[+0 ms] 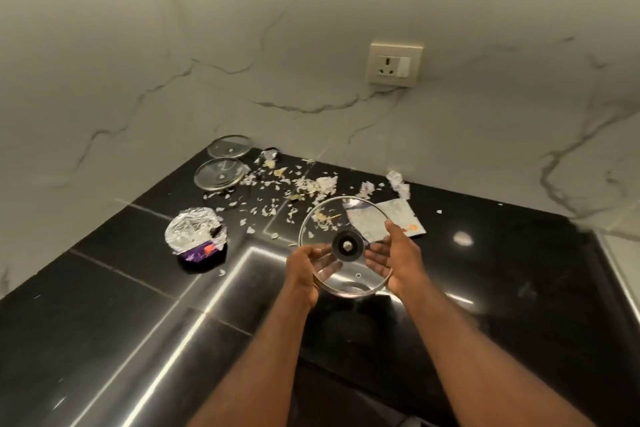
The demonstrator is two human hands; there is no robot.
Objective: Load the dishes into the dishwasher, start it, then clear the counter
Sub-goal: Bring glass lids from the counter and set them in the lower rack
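Both hands hold the lid (347,245) in the air above the counter (104,305). The left hand (304,267) curls round its left rim, and the right hand (398,260) pinches the right rim, thumb on top. My worry is that smooth glass held only by its edges could slip and shatter on the hard stone below.

A marble wall (311,28) rises beyond the grip. On the black counter, a foil cup (197,236) lies left of the grip and paper (398,218) just behind it. Two small lids (219,178) sit far left and scraps (277,184) lie between. A socket (394,64) is set in the wall above.

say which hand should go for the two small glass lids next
Left, likely: the small glass lids lie back left, nearer the left hand; the right hand can hold the large glass lid alone.
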